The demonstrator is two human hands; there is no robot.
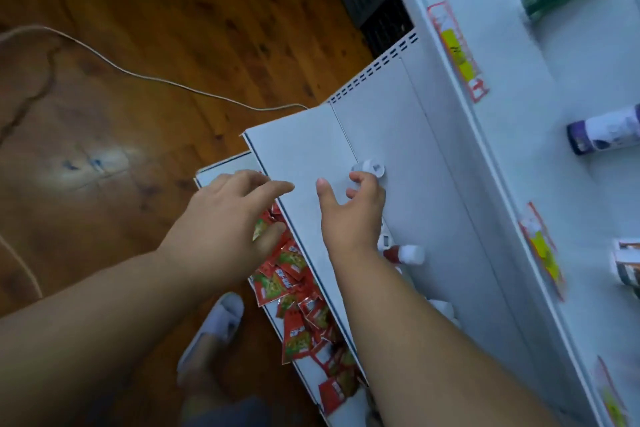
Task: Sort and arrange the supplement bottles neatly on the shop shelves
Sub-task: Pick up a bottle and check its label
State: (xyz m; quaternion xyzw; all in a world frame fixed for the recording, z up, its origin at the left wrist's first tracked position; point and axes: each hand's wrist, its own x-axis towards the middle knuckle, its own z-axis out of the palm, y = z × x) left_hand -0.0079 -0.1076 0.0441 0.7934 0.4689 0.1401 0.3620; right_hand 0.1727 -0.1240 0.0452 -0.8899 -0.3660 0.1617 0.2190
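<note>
Now reaching | right hand point(349, 215) grip spread apart, fingertips just touching white-capped bottle point(369, 168) on the shelf point(304, 149) | left hand point(221, 215) grip loose, holding nothing, beside it | next: likely close fingers around the cap, lift cleanly

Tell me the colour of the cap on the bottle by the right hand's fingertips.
White, seen in the head view: the small round bottle cap.

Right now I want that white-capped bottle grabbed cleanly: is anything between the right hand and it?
Nothing visible. The right hand reaches over the bare white shelf, fingertips right at the white-capped bottle. The red bottle lies beside the wrist, off the path.
</note>
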